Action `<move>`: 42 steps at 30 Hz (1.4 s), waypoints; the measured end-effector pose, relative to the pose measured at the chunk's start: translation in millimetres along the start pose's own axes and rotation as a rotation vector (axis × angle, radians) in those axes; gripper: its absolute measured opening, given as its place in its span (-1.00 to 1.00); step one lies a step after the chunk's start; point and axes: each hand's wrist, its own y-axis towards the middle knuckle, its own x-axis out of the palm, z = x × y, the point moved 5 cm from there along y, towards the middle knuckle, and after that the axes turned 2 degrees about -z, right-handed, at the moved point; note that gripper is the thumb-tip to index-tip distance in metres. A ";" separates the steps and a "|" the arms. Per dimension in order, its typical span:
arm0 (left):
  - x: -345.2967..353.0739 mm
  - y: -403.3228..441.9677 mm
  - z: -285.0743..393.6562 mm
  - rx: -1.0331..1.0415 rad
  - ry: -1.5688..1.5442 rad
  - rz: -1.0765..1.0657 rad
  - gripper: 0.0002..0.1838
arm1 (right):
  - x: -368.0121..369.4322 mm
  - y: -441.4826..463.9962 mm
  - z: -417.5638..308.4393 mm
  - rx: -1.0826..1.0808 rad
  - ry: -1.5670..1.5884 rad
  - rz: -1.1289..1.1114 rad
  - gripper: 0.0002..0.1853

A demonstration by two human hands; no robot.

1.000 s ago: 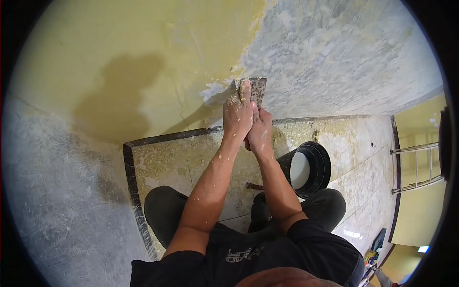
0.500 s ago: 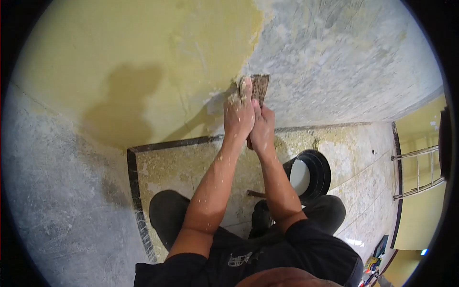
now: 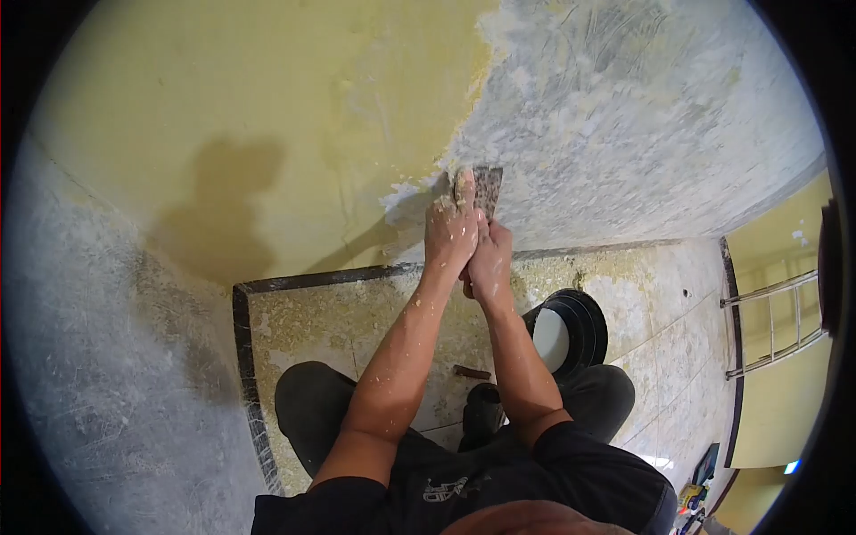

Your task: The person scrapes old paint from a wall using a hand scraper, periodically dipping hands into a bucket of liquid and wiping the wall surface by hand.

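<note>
A scraper (image 3: 488, 187) with a broad, speckled metal blade rests against the wall, where yellow paint (image 3: 357, 134) meets bare grey plaster (image 3: 606, 134). My left hand (image 3: 451, 227) is closed on it, with fingers stretched along the blade and flecked with paint crumbs. My right hand (image 3: 490, 259) wraps round the handle just beside and below the left one. The handle's end shows slightly under the hands.
A black bucket (image 3: 592, 334) with whitish liquid stands on the flake-strewn floor (image 3: 303, 325). A brown stick-like piece (image 3: 472, 372) lies near my foot. At the right is a ladder (image 3: 771, 292); colourful items (image 3: 691, 499) lie at lower right.
Both hands and the scraper went slightly up the view, then back down. The view has shifted a little as well. The grip looks the same.
</note>
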 end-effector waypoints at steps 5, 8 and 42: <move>13.0 -1.4 -13.1 0.302 0.070 0.171 -0.35 | 3.4 -0.5 4.0 -0.065 0.099 0.046 -0.58; -8.1 11.9 15.0 0.133 0.014 0.025 -0.40 | 6.4 9.7 -18.1 -0.021 0.127 -0.010 -0.59; 14.4 -7.4 -59.4 -0.248 -0.244 0.014 -0.41 | 5.0 11.1 63.9 -0.109 -0.202 -0.027 -0.59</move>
